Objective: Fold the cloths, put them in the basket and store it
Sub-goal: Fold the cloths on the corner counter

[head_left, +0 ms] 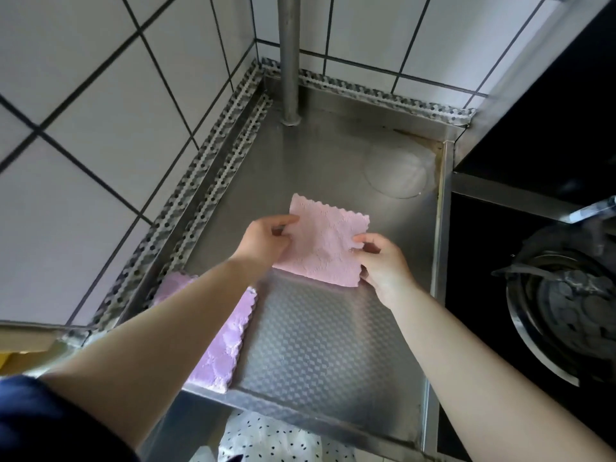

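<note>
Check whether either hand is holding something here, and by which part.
Both: left hand pinches the pink cloth at its left edge, right hand at its right edge.

The desk (320, 155) is brushed steel, embossed with a fine checker pattern toward its near edge. The pink cloth (325, 245) and the lilac cloth (223, 341) are soft, textured, scallop-edged fabric. The wall tiles (110, 135) are glossy white.
</note>
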Action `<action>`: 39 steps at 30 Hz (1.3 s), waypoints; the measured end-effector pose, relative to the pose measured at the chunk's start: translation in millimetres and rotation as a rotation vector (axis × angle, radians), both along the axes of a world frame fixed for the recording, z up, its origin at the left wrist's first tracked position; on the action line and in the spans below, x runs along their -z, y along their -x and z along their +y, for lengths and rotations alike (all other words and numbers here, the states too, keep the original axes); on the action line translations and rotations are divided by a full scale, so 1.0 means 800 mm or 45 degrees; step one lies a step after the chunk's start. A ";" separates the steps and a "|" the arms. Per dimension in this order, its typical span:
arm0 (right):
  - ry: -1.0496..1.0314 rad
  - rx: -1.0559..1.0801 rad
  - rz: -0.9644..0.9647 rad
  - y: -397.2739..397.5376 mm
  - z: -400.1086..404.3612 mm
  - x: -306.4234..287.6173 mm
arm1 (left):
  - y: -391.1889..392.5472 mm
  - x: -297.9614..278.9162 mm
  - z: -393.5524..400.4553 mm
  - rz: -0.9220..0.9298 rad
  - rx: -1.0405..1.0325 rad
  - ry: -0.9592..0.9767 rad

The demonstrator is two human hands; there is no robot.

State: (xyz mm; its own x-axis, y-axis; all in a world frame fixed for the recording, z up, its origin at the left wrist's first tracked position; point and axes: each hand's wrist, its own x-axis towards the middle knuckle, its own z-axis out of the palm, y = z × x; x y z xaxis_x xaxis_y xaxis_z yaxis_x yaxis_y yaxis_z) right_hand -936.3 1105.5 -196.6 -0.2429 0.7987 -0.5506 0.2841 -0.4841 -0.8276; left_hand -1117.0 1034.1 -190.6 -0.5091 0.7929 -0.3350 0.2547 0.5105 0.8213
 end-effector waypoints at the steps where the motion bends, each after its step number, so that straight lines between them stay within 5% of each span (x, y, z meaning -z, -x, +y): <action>1: 0.140 0.031 0.131 0.004 -0.011 -0.007 | 0.007 -0.007 -0.012 -0.016 -0.024 -0.003; 4: 0.408 -0.008 0.356 0.020 -0.046 -0.028 | 0.031 -0.024 -0.055 -0.104 -0.069 -0.035; 8: 0.388 -0.136 0.385 0.050 -0.100 -0.041 | 0.059 -0.047 -0.127 -0.006 -0.095 -0.065; 15: 0.307 -0.379 0.205 0.085 -0.185 -0.041 | 0.076 -0.051 -0.223 0.514 0.157 0.134; 25: 0.083 -0.592 -0.078 0.102 -0.224 -0.020 | 0.075 -0.026 -0.261 0.576 0.183 0.267; 28: -0.118 -0.677 -0.167 0.099 -0.230 -0.010 | 0.072 -0.022 -0.268 0.638 0.232 0.286; 32: -0.837 -0.560 -0.505 0.096 -0.241 -0.009 | 0.064 -0.014 -0.267 0.972 0.362 0.055; 34: -1.157 -0.734 -0.611 0.105 -0.251 -0.005 | 0.058 -0.008 -0.259 1.061 0.508 0.035; 39: -1.237 -1.256 -0.992 0.115 -0.260 0.027 | 0.062 0.020 -0.255 1.060 0.682 0.252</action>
